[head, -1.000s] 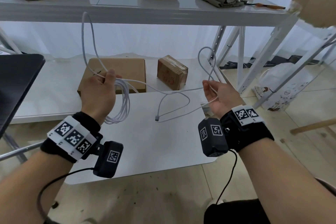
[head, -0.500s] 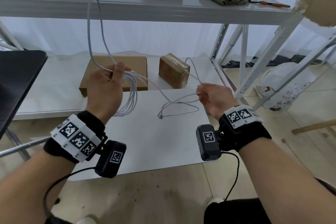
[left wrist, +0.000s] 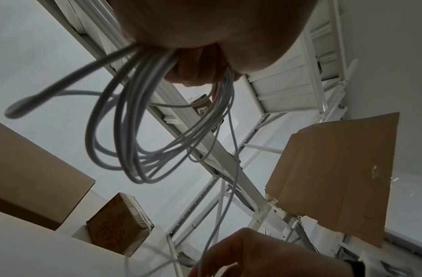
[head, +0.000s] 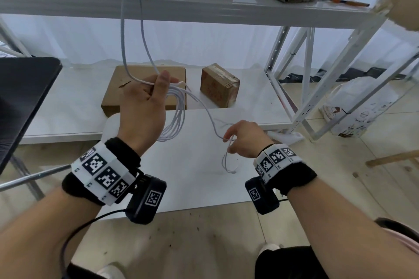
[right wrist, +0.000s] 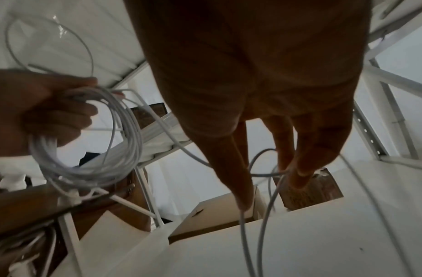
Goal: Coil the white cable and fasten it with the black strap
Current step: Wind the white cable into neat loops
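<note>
My left hand (head: 147,95) grips a white cable (head: 178,115) gathered into several loops that hang below its fingers over the white table (head: 181,183). One tall loop arcs up from this hand past the shelf edge. In the left wrist view the coil (left wrist: 139,146) dangles from the curled fingers (left wrist: 198,71). A single strand runs from the coil down to my right hand (head: 240,138), which pinches the cable's loose end; a short tail with the plug hangs under it. The right wrist view shows those fingertips (right wrist: 297,168) on the strand and the coil (right wrist: 124,135) to the left. No black strap shows.
A flat cardboard box (head: 113,99) and a small taped box (head: 218,85) sit on the low shelf behind the table. The white upper shelf (head: 204,9) carries boxes and a folded cloth. A black panel (head: 22,97) is at the left, a plastic bag (head: 353,108) at the right.
My left hand has lifted the coil a little and the tall loop above it has risen. My right hand has dropped down and inward, and the loose tail has grown shorter.
</note>
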